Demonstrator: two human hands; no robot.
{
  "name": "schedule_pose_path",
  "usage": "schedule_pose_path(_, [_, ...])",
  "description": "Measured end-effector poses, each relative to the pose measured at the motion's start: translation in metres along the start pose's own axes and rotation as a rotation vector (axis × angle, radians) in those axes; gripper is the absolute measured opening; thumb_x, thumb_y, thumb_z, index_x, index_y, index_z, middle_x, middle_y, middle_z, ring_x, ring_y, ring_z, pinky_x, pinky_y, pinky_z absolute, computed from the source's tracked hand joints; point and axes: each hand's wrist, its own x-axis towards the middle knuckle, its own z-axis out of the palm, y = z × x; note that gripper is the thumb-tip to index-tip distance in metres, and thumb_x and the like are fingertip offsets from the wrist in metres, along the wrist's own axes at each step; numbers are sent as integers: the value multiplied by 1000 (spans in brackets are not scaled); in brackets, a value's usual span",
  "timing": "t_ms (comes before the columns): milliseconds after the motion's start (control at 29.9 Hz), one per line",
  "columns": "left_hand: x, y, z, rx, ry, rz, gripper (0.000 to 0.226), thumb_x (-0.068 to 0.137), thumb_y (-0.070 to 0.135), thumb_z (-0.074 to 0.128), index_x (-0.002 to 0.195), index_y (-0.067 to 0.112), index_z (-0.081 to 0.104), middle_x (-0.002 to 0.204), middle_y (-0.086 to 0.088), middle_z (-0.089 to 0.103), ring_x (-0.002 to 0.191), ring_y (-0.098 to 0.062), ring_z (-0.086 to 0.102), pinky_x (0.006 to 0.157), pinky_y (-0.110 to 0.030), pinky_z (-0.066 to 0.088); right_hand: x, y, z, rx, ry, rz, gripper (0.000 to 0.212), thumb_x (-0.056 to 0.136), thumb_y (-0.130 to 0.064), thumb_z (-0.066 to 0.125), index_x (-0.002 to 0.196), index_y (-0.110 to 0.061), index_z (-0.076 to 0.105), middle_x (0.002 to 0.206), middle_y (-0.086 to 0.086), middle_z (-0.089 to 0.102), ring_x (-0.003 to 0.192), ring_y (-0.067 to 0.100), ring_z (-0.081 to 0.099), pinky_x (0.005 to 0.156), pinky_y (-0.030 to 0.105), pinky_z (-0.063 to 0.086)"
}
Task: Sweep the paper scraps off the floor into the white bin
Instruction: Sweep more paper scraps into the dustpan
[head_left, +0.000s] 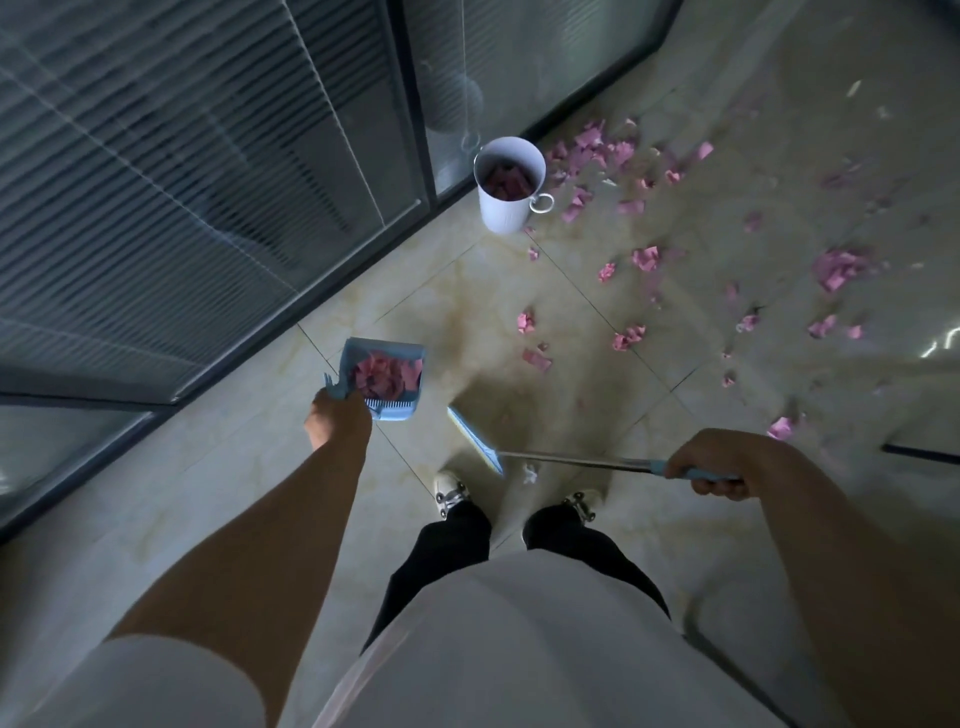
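My left hand (336, 420) grips a light-blue dustpan (387, 410) that holds a heap of pink paper scraps (382, 376). In my right hand (714, 465) is the blue grip of a broom (571, 460); its metal shaft runs left to a blue head (475, 440) low over the floor in front of my shoes. The white bin (509, 208) stands upright by the glass wall, with pink scraps inside (506, 182). Several pink scraps (644, 257) lie scattered over the tiles to the right of the bin and ahead of me.
A glass partition with blinds and a dark frame (363, 270) runs diagonally along the left. The bin stands close against its base. My two shoes (452, 491) stand on the beige tiled floor (467, 291). A dark strip (922, 453) lies at the right edge.
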Motion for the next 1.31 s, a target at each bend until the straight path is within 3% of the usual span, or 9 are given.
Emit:
schedule_pose_path(134, [-20, 11, 16, -7, 39, 6, 31, 90, 23, 46, 110, 5, 62, 101, -17, 69, 90, -35, 68, 82, -47, 57, 10, 20, -27, -208, -13, 40, 19, 84, -20, 66, 84, -2, 59, 60, 11, 56, 34, 14, 40, 41, 17, 31])
schedule_pose_path(268, [-44, 25, 34, -11, 64, 6, 29, 90, 20, 46, 108, 5, 63, 99, -17, 68, 89, -35, 67, 81, -45, 57, 28, 46, -60, -277, -6, 53, 20, 85, -16, 68, 92, 1, 60, 65, 12, 60, 35, 13, 50, 39, 16, 39])
schedule_pose_path(435, [-73, 43, 64, 12, 92, 23, 25, 90, 20, 48, 102, 5, 64, 95, -18, 70, 84, -36, 70, 76, -49, 59, 41, 64, -111, -286, 57, -66, 16, 86, -12, 65, 79, 2, 61, 55, 10, 53, 36, 14, 40, 41, 17, 31])
schedule_pose_path(569, [-92, 58, 88, 10, 118, 16, 22, 89, 22, 50, 97, 7, 64, 91, -19, 71, 79, -36, 70, 72, -50, 60, 44, 60, -135, -256, 106, -186, 26, 87, -10, 62, 63, 0, 57, 49, 13, 46, 33, 16, 35, 42, 18, 28])
schedule_pose_path(669, [-106, 71, 100, 25, 134, 38, 20, 85, 22, 50, 92, 9, 63, 88, -19, 71, 78, -36, 70, 72, -50, 60, 47, 54, -141, -258, 127, -240, 22, 89, -13, 59, 72, 0, 60, 52, 13, 46, 40, 18, 36, 42, 21, 29])
schedule_pose_path(837, [-120, 95, 104, 28, 129, 67, 23, 83, 21, 51, 97, 7, 64, 89, -17, 70, 80, -35, 70, 75, -48, 59, 55, 68, -134, -127, 119, -269, 15, 89, -7, 57, 93, 7, 62, 45, 12, 43, 37, 16, 34, 44, 20, 28])
schedule_pose_path(1071, [-112, 139, 110, 80, 91, 162, 12, 83, 24, 50, 86, 13, 53, 89, -18, 69, 80, -35, 69, 76, -51, 58, 47, 109, -147, 125, 153, -286, 14, 86, -6, 59, 80, 6, 62, 49, 13, 46, 36, 15, 35, 40, 20, 27])
schedule_pose_path(1305, [-87, 204, 116, 236, 13, 304, 30, 89, 24, 51, 105, 0, 61, 95, -22, 67, 87, -38, 67, 79, -50, 57, 20, 123, -175, 264, 263, -160, 19, 90, -16, 58, 83, 1, 60, 58, 12, 60, 34, 14, 44, 40, 17, 34])
